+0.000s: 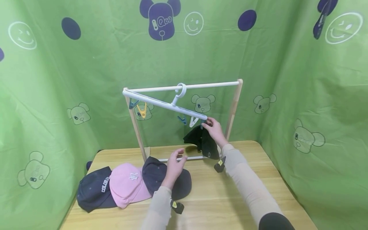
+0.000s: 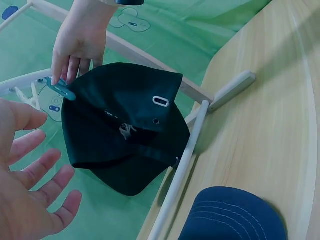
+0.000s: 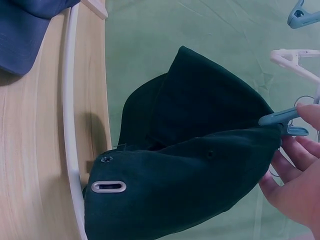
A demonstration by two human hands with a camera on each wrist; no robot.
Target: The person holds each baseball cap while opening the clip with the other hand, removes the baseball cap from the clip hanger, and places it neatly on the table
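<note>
A white clip hanger (image 1: pixel 161 103) hooks over the rack's top rod, tilted down to the right. At its low end, my right hand (image 1: pixel 216 131) pinches a blue clip (image 3: pixel 282 119) between thumb and fingers. The clip bites the edge of a dark baseball cap (image 3: pixel 185 180), which hangs beneath it with its strap slot showing. My left hand (image 1: pixel 173 167) is lifted with fingers spread, above a navy cap (image 1: pixel 184 183) and holding nothing. In the left wrist view its fingers (image 2: pixel 37 187) stand apart from the hanging cap.
The wooden rack (image 1: pixel 234 105) stands at the back of the table (image 1: pixel 241 198). A pink cap (image 1: pixel 126 185) and another dark cap (image 1: pixel 93 188) overlap at the left. A yellow clip (image 1: pixel 142 111) and a white clip (image 1: pixel 193 121) dangle from the hanger. Green curtains (image 1: pixel 287 95) surround the table.
</note>
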